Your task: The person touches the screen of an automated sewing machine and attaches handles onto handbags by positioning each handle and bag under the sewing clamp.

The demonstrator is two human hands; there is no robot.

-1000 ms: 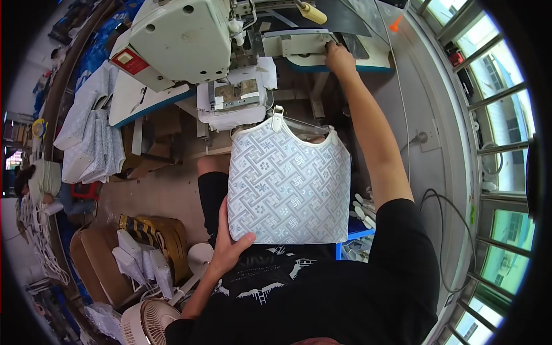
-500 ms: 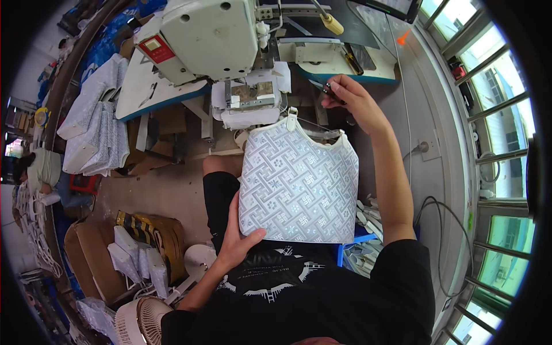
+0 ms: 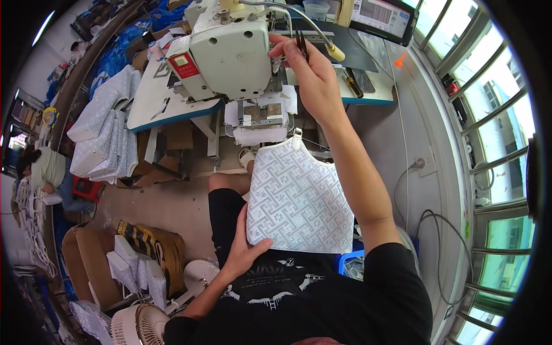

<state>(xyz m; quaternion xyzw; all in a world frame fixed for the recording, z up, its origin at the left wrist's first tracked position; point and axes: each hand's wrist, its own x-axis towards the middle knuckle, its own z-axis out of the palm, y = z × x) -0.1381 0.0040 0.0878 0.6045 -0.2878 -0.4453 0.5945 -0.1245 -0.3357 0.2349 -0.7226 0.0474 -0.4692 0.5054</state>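
A grey-white patterned bag (image 3: 299, 195) with white trim rests over my lap, its curved opening towards the sewing machine. My left hand (image 3: 247, 253) grips the bag's lower left corner, thumb on the front and the other fingers behind it. My right hand (image 3: 310, 75) is raised at the right side of the machine head (image 3: 230, 52), with small dark snips (image 3: 301, 46) in its grip, blades pointing up. Its index finger reaches towards the machine. Below the head sits the clamp plate (image 3: 261, 115), just beyond the bag's top edge.
More patterned bags (image 3: 103, 138) are stacked at the left. A yellow-handled screwdriver (image 3: 353, 84) lies on the worktable (image 3: 371, 99). A screen (image 3: 382, 20) stands at the back right. Lower left are a fan (image 3: 138, 325) and a cardboard box (image 3: 92, 264). Another person (image 3: 49, 172) is at far left.
My right hand lifted the dark snips off the right table and moved left and up to the machine head. My left hand still holds the bag. The view has shifted, showing more of the machine's top.
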